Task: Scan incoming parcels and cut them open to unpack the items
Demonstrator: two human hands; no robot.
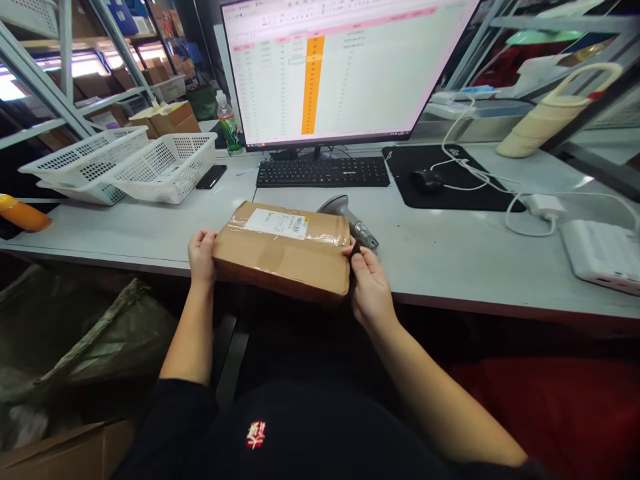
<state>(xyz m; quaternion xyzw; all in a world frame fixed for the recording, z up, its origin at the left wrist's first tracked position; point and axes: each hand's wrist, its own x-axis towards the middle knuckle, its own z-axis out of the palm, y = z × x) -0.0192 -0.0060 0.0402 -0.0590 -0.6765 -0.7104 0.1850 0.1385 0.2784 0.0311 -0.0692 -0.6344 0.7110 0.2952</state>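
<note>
A taped brown cardboard box point(280, 259) is tilted up at the desk's front edge, with a white shipping label point(277, 223) on its top face. My left hand point(202, 256) grips its left end, the thumb on top and the other fingers largely hidden. At the right end, my right hand point(371, 285) is closed around a small black object point(355, 250), too covered to identify, its fingertips against the box corner. Just behind that corner, a grey barcode scanner point(353, 220) lies on the desk, partly covered by the box.
Behind the box stand a black keyboard point(323, 173) and a monitor point(350, 80). White baskets point(167, 163) and a phone point(211, 177) are on the left. To the right lie a mouse point(427, 181) on a black mat point(480, 193), white cables and a white device point(603, 253).
</note>
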